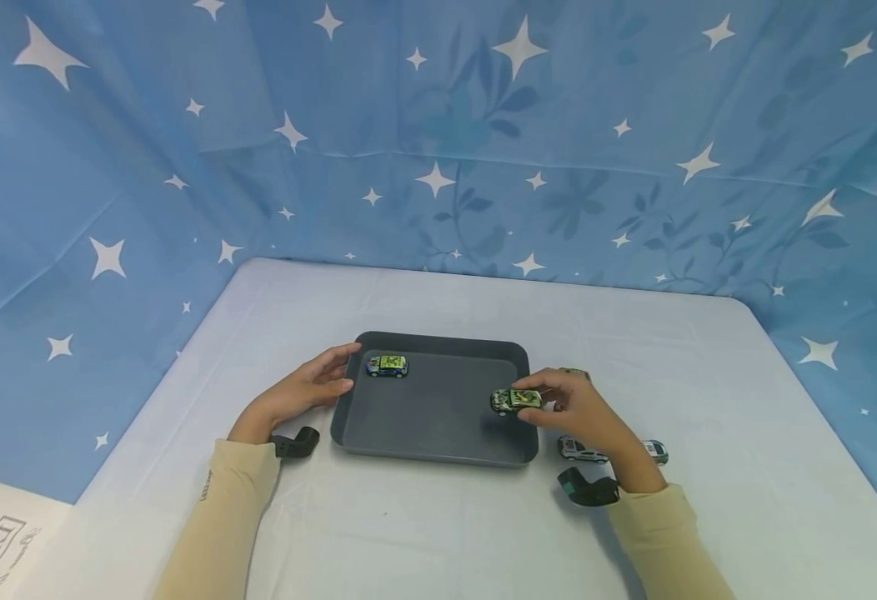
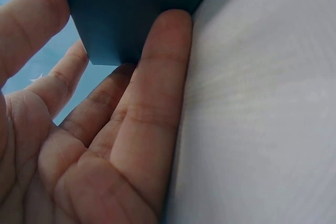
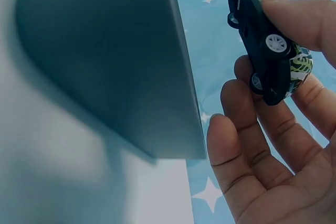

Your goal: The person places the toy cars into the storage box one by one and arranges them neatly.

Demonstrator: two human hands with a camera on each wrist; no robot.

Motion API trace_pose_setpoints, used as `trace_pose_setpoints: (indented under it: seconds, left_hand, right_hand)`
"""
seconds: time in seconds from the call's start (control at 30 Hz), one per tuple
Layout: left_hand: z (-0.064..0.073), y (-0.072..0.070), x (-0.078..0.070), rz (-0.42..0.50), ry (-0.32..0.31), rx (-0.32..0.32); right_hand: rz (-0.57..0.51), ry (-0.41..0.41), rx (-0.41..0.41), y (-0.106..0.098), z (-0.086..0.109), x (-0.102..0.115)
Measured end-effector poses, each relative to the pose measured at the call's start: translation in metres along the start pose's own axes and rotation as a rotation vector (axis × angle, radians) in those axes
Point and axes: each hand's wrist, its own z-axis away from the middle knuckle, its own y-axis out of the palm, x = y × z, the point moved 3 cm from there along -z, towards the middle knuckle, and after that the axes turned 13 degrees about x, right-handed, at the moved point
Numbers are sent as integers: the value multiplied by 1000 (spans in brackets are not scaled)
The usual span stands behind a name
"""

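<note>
Between thumb and fingers, my right hand (image 1: 569, 408) pinches a green-and-black patterned toy car (image 1: 516, 401) over the right side of a dark grey tray (image 1: 438, 459). In the right wrist view, the toy car's black underside and pale wheels (image 3: 275, 43) face the camera, raised above the tray wall (image 3: 131, 77). My left hand (image 1: 307, 387) rests at the tray's left edge with its fingers fairly straight. Seen from the left wrist, its fingertips (image 2: 168, 30) touch the outer wall of the tray (image 2: 115, 24). A yellow-topped toy car (image 1: 388, 367) stands in the tray's far left corner.
Right of the tray, partly hidden by the right hand and forearm, lie a white toy car (image 1: 581, 450), a white and green car (image 1: 656, 452) and another car (image 1: 575, 373). A white cloth (image 1: 408, 533) covers the table. Blue star-patterned fabric (image 1: 438, 125) hangs behind.
</note>
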Motion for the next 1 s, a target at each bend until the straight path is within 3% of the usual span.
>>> trace_pose_setpoints:
  seconds: [0.23,0.53,1.0]
  left_hand:
    - [-1,0,-1,-5,13,8]
    - [-2,0,-2,-6,11,11]
    - [-1,-1,1,12,18,15]
  right_hand:
    - [20,-32,0,7,-6,9]
    - [-52,12,3,19,-14,12]
    - [-53,104,6,34,-25,16]
